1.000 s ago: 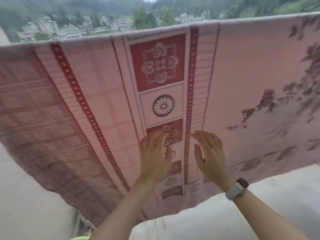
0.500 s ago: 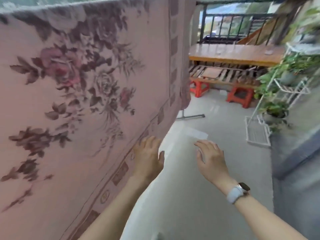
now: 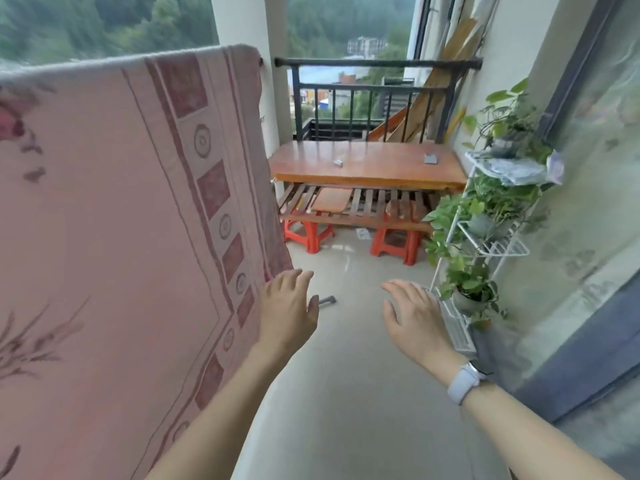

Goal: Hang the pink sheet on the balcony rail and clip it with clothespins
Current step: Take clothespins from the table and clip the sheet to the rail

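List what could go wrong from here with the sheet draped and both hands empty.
1. No clothespins show on the pink sheet along the rail, so wind could probably slide it off over the drop.
2. The left hand and the right hand are open and hold nothing; no pin shows within their reach.
3. The plant rack stands close beside the right hand, so a swing of the arm might knock a pot.

Beyond both open, empty hands, the pale floor (image 3: 346, 358) carries two red stools (image 3: 311, 233) propping a slatted frame under a wooden counter (image 3: 367, 164); two small grey objects (image 3: 430, 159) lie on top.
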